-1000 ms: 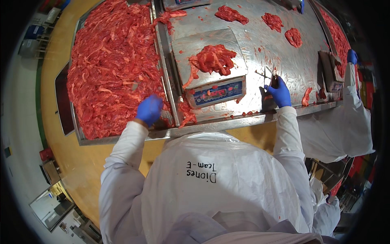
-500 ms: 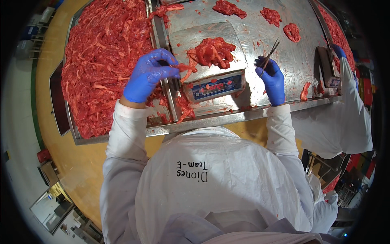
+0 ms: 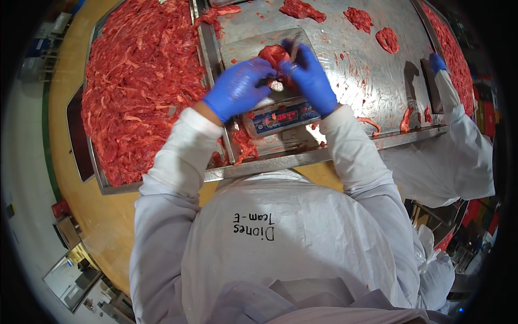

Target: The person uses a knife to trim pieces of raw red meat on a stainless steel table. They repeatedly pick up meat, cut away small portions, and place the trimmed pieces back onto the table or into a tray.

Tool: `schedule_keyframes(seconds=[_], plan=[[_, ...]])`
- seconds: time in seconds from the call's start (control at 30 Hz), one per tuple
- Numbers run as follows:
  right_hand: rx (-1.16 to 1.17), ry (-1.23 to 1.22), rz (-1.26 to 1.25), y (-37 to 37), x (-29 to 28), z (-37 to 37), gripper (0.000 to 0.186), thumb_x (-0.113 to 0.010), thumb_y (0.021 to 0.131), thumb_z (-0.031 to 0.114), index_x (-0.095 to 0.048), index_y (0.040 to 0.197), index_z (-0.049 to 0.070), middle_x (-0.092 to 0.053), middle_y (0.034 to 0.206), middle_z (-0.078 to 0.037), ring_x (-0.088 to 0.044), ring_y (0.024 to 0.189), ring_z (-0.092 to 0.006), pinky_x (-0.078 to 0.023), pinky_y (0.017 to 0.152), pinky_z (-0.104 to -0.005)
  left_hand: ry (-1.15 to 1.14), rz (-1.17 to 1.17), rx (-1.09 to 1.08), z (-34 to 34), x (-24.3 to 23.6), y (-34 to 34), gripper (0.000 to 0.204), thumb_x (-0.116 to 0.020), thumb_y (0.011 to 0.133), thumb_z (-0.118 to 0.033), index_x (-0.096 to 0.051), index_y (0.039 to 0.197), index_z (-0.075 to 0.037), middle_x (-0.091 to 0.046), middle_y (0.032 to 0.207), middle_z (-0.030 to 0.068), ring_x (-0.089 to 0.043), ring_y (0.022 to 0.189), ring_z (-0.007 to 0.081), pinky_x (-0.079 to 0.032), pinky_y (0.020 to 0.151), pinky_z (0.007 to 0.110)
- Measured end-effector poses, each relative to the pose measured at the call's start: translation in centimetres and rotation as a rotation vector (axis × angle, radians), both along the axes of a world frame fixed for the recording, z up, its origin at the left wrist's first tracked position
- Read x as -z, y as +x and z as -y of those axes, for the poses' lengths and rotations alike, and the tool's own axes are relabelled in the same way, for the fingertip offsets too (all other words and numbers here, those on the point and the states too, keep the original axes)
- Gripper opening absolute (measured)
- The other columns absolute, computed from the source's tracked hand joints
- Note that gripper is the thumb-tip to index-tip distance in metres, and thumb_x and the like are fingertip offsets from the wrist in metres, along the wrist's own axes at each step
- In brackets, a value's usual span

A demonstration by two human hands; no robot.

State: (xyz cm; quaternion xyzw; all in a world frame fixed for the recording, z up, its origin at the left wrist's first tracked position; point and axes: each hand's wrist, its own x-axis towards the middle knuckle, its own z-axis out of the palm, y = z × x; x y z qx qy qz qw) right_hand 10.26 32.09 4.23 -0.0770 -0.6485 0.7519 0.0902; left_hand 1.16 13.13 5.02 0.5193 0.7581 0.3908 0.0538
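Observation:
Both my gloved hands meet over the steel plate (image 3: 240, 50) of a bench scale (image 3: 253, 126). Between them sits a clump of red raw meat (image 3: 273, 54), partly hidden by my fingers. My left hand (image 3: 240, 89) has its fingers curled and pressed against the clump's near left side. My right hand (image 3: 310, 78) is closed at the clump's right side, with a slim metal tool (image 3: 294, 51) in its fingers. Motion blurs the tool now; its two thin prongs in the earlier frame look like tweezers. The scale's lit display faces me.
A deep tray of meat strips (image 3: 140, 92) stands left. Several meat portions (image 3: 359, 19) lie on the steel table (image 3: 345, 86) at the far right. Scraps (image 3: 245, 146) lie near its raised front edge. A co-worker's gloved hand (image 3: 437, 63) is at the right, by another scale.
My right hand has moved left to the meat, tool in hand. My left hand has moved right onto the clump from a loose strip. The clump looks more gathered. The co-worker's hand has shifted.

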Motion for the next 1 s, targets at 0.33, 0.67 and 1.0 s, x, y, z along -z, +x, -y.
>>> schedule_keyframes(seconds=[0.33, 0.67, 1.0], plan=[[0.365, -0.426, 0.016, 4.7, 5.4, -7.9, 0.051, -0.064, 0.103, 0.030, -0.047, 0.146, 0.006, -0.055, 0.144, -0.010, -0.057, 0.128, -0.0223, -0.047, 0.106, -0.0377, -0.477, -0.394, -0.237, -1.8, 4.5, -1.4, 0.094, -0.058, 0.085, -0.078, -0.042, 0.157, -0.018, -0.022, 0.168, 0.0180, -0.017, 0.155, 0.0447, -0.004, 0.123, 0.064], [0.598, -0.987, 0.057, 15.0, 11.3, -9.6, 0.065, -0.061, 0.100, 0.052, -0.049, 0.143, 0.005, -0.060, 0.137, -0.019, -0.060, 0.125, -0.0331, -0.052, 0.107, -0.0478, -0.192, -0.064, 0.093, -8.5, -1.6, 6.4, 0.064, -0.069, 0.093, -0.046, -0.057, 0.143, -0.008, -0.053, 0.149, 0.0180, -0.045, 0.141, 0.0394, -0.031, 0.119, 0.055], [0.592, -1.095, 0.113, 0.3, 11.5, -19.3, 0.067, -0.061, 0.099, 0.056, -0.051, 0.137, 0.002, -0.060, 0.135, -0.020, -0.060, 0.124, -0.0357, -0.045, 0.113, -0.0546, -0.127, 0.097, -0.188, 1.7, -0.6, 2.8, 0.050, -0.074, 0.087, -0.018, -0.064, 0.134, -0.003, -0.053, 0.146, 0.0237, -0.050, 0.135, 0.0409, -0.040, 0.114, 0.047]])
